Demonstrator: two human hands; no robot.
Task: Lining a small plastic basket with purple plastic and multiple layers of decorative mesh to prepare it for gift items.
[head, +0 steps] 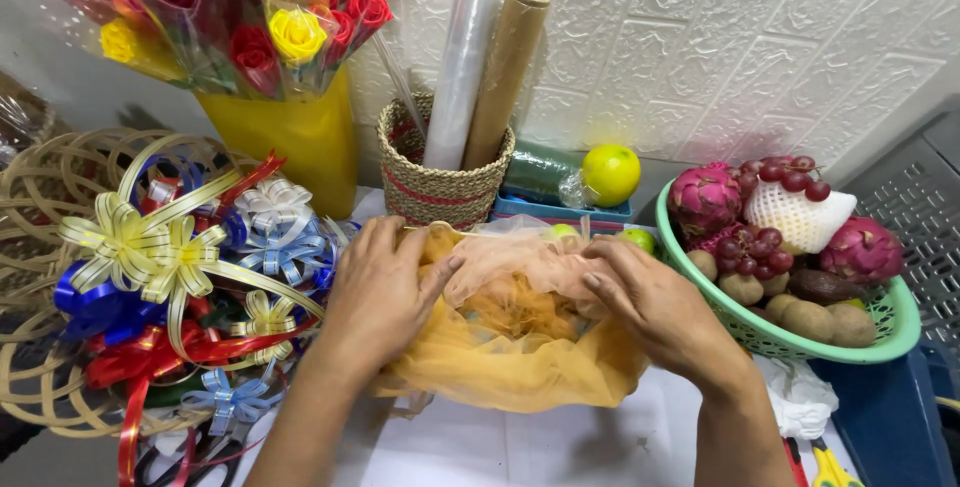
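The orange mesh fabric (510,357) lies bunched in the middle of the frame, on the white table (560,447). At left is a heap of ribbon bows (180,277); at right a green basket (880,342) with fruit. The left hand (378,297) lies flat on the fabric, thumb pinching a fold. The right hand (655,309) presses it with curved fingers, maybe gripping a fold, I cannot tell surely.
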